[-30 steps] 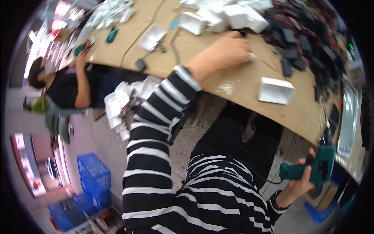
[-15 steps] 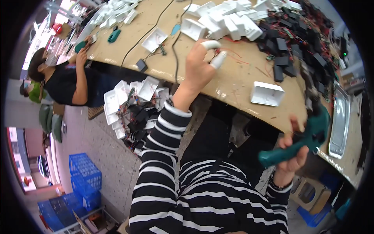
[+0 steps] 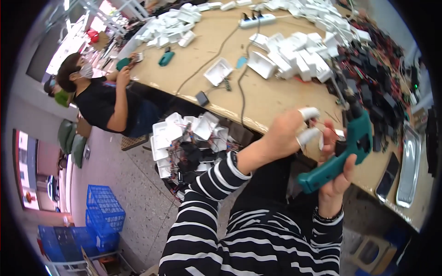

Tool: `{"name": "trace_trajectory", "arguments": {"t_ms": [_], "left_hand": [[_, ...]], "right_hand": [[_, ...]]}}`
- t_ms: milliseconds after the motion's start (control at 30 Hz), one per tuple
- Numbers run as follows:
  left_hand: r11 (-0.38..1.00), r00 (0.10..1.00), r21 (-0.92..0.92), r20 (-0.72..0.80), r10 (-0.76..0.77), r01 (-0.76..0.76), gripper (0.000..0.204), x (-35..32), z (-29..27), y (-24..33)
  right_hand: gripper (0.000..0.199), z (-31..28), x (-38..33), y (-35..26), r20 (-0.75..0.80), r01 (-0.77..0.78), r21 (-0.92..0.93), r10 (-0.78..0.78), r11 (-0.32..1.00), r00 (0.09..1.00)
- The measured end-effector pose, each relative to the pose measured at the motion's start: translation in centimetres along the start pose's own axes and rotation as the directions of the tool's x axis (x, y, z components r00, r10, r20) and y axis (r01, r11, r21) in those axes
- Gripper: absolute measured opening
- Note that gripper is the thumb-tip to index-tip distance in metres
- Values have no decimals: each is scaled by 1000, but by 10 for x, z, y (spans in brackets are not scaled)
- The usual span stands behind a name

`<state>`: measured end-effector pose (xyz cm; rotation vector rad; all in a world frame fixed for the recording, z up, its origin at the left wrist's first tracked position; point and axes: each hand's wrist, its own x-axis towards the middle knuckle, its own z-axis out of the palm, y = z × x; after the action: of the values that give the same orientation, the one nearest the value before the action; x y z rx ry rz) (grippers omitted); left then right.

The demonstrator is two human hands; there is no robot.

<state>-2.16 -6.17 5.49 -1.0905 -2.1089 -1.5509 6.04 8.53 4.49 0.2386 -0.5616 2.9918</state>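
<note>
My right hand [image 3: 335, 185] is wrapped round the handle of a green power screwdriver [image 3: 358, 138], whose long bit points up and away over the bench. My left hand [image 3: 285, 133] wears white finger covers on thumb and forefinger. Those two fingertips close on a small dark part with red wires [image 3: 315, 123], partly hidden and blurred. The right hand's raised fingers come close to that part; whether they touch it I cannot tell. White plastic edges [image 3: 340, 133] show behind the right fingers, with most of that piece hidden.
White plastic cases [image 3: 299, 55] and black parts with red wires [image 3: 368, 87] are heaped on the bench [image 3: 216, 108]. A cord [image 3: 241, 94] crosses it. At right lie a metal tray [image 3: 409, 165] and a phone [image 3: 388, 175]. Another person [image 3: 99, 103] sits at left.
My left hand has come right and nearer, beside the right hand, still pinching the small wired part. The screwdriver stays in my right hand. The whole view has shifted.
</note>
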Motion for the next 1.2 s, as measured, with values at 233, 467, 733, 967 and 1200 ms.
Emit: {"name": "trace_trajectory", "arguments": {"t_ms": [233,467,733,967,1200], "left_hand": [[979,862,-7,473,184,-205,31,34,-32,-8],[921,703,157,694,154,-357,27,26,-27,-40],[976,844,-80,492,214,-201,23,25,-9,-42],[907,662,-339,744,95,251,25,29,18,-38],[715,509,-252,844,-166,652,20,33,7,-42]], "right_hand": [[64,-22,-6,-13,-6,69,-146,-70,987,998],[62,-49,-7,0,-44,50,-309,-67,950,997],[61,-72,-19,-4,20,32,-288,-27,957,999],[60,-80,-24,-10,62,55,-222,-42,974,997],[65,-60,-14,-8,-78,-34,-450,-2,892,997]]}}
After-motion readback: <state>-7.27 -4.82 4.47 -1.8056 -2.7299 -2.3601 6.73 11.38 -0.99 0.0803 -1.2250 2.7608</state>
